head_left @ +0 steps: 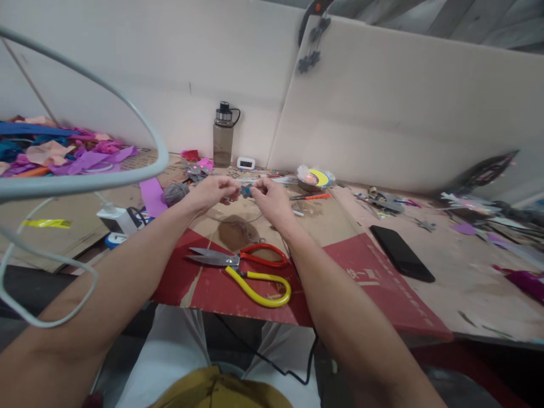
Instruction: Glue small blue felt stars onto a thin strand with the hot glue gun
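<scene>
My left hand point(217, 191) and my right hand point(271, 199) are close together over the table's middle, fingers pinched. Between them sits a small grey piece with a blue centre point(246, 191), like a little flower. My right fingertips grip its edge. The left fingers are closed at its other side; whatever thin thing they hold is too small to make out. A thin grey strand curves beneath the hands. Beside my left wrist lies a ball of grey yarn point(175, 194). Nearer me rest scissors point(229, 260), blades apart, with one red and one yellow handle.
A water bottle point(223, 139) and small white digital clock point(246, 164) stand by the wall. A phone point(402, 253) lies right, coloured scraps point(63, 150) heap up left. A pale hose-like loop point(159, 153) and a white charger point(117, 220) are at left.
</scene>
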Demonstrator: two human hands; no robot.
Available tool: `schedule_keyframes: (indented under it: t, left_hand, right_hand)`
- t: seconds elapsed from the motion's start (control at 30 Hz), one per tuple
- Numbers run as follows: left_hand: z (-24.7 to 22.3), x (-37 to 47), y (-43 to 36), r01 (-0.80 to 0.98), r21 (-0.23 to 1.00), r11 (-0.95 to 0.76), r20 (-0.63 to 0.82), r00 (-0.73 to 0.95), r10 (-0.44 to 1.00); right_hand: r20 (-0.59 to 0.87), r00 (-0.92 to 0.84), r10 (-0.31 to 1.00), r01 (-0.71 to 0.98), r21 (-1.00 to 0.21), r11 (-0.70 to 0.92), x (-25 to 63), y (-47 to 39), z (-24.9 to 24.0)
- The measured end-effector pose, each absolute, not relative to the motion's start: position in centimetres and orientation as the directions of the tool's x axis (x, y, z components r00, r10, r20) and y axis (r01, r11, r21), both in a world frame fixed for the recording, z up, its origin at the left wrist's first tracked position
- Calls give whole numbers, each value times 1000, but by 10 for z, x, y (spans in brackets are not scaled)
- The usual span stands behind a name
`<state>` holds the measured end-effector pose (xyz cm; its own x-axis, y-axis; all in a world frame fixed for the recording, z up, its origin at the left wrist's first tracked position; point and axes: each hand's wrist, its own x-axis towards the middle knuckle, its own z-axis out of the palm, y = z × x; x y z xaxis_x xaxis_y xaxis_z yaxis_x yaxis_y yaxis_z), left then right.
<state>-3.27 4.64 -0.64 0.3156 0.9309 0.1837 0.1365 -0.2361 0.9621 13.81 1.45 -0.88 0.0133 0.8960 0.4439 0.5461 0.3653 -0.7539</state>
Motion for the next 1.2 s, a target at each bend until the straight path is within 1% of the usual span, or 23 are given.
schedule_keyframes:
  t: [0.07, 0.23, 0.37, 0.47, 0.6, 0.73, 0.9, 0.97, 1.07, 1.13, 1.2]
  left_hand:
    - [-6, -33, 45, 179, 945, -274, 204, 334, 920]
    - [-2, -32, 40, 107, 964, -244, 183, 399, 899]
    - [-3, -27, 34, 121, 953, -279, 211, 401, 892]
    - [-5, -24, 34, 95, 962, -255, 203, 371, 906]
    - [-5, -23, 36, 40, 978, -203, 184, 278, 943]
    - [-3, -23, 37, 15, 978, -208, 201, 198, 959]
    - [-6, -28, 45, -23, 967, -252, 253, 106, 962]
    - [-8, -31, 50, -72, 961, -265, 269, 48, 962]
    - [-8, -37, 57, -173, 948, -268, 264, -48, 963]
    - [-7, -40, 59, -251, 934, -254, 239, -89, 967]
    - [-5, -43, 60, -343, 912, -226, 205, -95, 974]
  right_hand:
    - [446, 11, 895, 543, -755, 369, 138, 15, -9]
    - [453, 9, 891, 550, -747, 374, 139, 14, -9]
    - [461, 4, 887, 565, -733, 379, 138, 13, -10]
    - [498, -5, 867, 546, -725, 420, 136, 13, -11]
    - [546, 15, 838, 498, -731, 467, 133, 14, -15]
    - [570, -39, 821, 506, -697, 508, 129, 14, -20]
    - [461, -171, 871, 540, -696, 474, 120, 6, -22]
    - [406, -266, 874, 600, -640, 480, 116, -1, -20]
    - [340, -368, 866, 711, -497, 497, 111, -13, -16]
    - [317, -364, 876, 749, -459, 477, 113, -19, -14]
    - [330, -297, 896, 742, -511, 434, 122, -20, -14]
